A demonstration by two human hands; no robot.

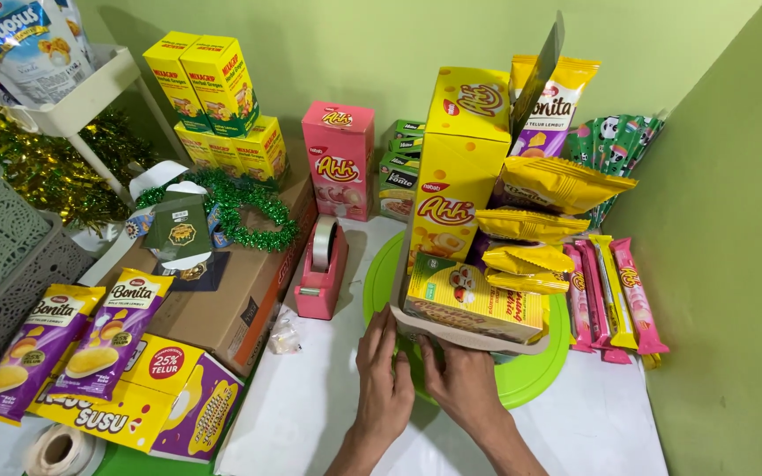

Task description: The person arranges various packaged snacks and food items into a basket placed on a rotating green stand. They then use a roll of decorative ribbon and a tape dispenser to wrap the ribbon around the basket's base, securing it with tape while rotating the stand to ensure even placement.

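My left hand point(383, 379) and my right hand point(462, 385) lie side by side on the white table, fingers pressed against the front edge of a shallow cardboard tray point(469, 337). The tray rests on a round green plate point(526, 379). Stacked in it are a tall yellow snack box point(453, 167), a small yellow-green biscuit box point(474, 300), several yellow snack packets point(540, 220) and a purple-and-yellow cake packet point(549, 106). Neither hand is closed around anything.
A pink tape dispenser point(321, 269) stands left of the plate, a pink snack box point(339, 159) behind it. Pink and yellow wafer sticks point(615, 295) lie at right. A brown carton point(231, 300), green tinsel point(249, 207), yellow boxes point(213, 97), purple cake packets point(63, 339) and a tape roll point(59, 449) fill the left.
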